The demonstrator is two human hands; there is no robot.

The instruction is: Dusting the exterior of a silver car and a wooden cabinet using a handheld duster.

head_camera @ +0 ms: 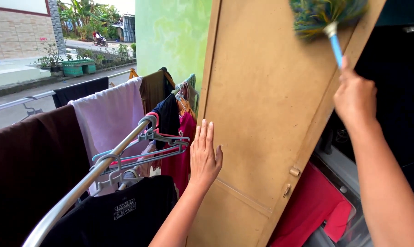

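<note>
Two hands at one tall door point(262, 119): the left hand point(204, 155) lies flat on its face, fingers point(204, 135) straight, close together and pointing up, gripping nothing; the right hand point(353, 98) is raised and closed around the blue handle of a duster point(328, 16), so it is the nearer hand to that tool. The duster's long axis runs up and slightly left from the right fingers, its blurred green-blue feather head just above them, against the door's upper edge. Door: plain tan board, matte and smooth, leaning with its top tilted right; small round knob point(295, 172) and a latch below and to the right of the left fingers. Left of the left fingers: a metal rail point(92, 176) hung with plastic hangers point(147, 146) and soft clothes in black, brown, pale pink and magenta. Below the right hand: red cloth point(312, 206) inside a dark opening.
</note>
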